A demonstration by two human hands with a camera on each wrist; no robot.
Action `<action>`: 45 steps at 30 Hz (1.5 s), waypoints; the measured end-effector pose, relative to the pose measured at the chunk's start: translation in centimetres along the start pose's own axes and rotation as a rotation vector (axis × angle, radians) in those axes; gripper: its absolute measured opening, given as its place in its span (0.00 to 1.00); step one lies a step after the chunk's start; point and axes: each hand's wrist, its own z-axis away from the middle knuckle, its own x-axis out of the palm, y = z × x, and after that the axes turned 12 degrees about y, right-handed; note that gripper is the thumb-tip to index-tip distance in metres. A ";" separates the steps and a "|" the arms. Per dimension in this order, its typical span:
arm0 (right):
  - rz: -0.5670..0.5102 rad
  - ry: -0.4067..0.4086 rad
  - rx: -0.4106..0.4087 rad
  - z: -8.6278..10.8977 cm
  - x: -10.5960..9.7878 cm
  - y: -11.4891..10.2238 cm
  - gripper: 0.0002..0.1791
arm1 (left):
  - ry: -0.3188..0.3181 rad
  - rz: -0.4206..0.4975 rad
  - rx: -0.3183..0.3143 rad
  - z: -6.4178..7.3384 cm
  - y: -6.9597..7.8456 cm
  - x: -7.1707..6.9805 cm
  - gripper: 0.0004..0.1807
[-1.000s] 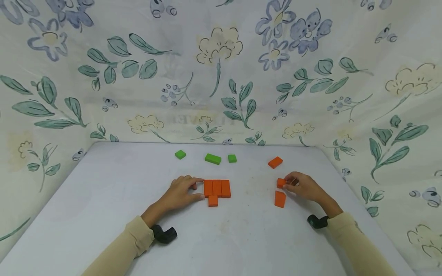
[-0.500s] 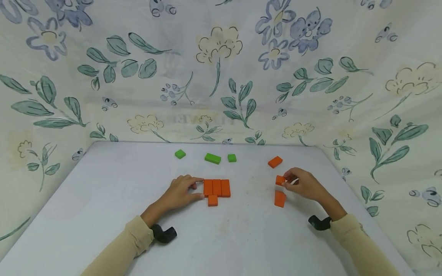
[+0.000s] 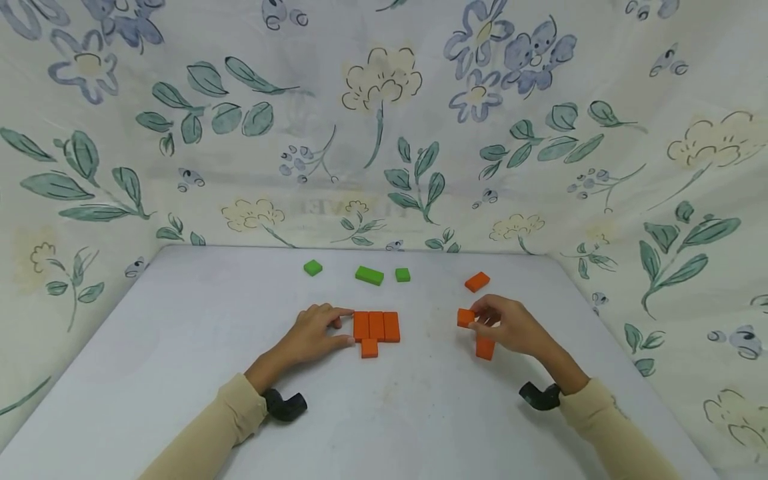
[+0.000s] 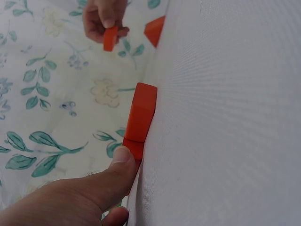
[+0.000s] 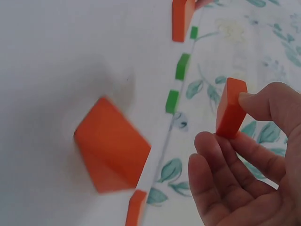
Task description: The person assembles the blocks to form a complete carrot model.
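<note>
Three long orange blocks (image 3: 376, 327) lie side by side on the table, and a small square orange block (image 3: 369, 349) touches their near edge. My left hand (image 3: 313, 337) rests at the left side of this group, its index finger and thumb extended against the leftmost block. In the left wrist view the thumb (image 4: 121, 157) touches the orange pieces. My right hand (image 3: 509, 325) pinches a small orange block (image 3: 465, 318) between thumb and fingers, raised above the table. Partly covered by that hand in the head view, another orange block (image 3: 485, 350) with slanted sides sits below it.
Along the back of the white table (image 3: 240, 287) lie a green square block (image 3: 313, 267), a long green block (image 3: 369, 275) and a smaller green block (image 3: 403, 275). An orange block (image 3: 477, 282) lies at the back right. A flowered cloth (image 3: 300, 167) surrounds the table.
My right hand has lifted the small orange block off the table and carried it left, toward the orange group. The left hand and the blocks beside it have stayed put.
</note>
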 end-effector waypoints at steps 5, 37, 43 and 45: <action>-0.035 0.002 -0.054 0.1 1.4 -1.2 0.11 | -0.012 0.002 -0.014 0.1 0.2 0.0 0.30; -0.120 -0.052 -0.260 -1.0 9.2 -6.3 0.11 | -0.020 0.000 -0.020 -0.1 0.0 -0.1 0.31; -0.105 -0.034 -0.258 -1.0 10.4 -6.1 0.11 | -0.017 -0.003 -0.012 -0.2 -0.1 -0.1 0.31; -0.099 -0.031 -0.258 -1.0 10.7 -6.1 0.12 | -0.015 -0.001 -0.011 -0.1 -0.1 -0.1 0.31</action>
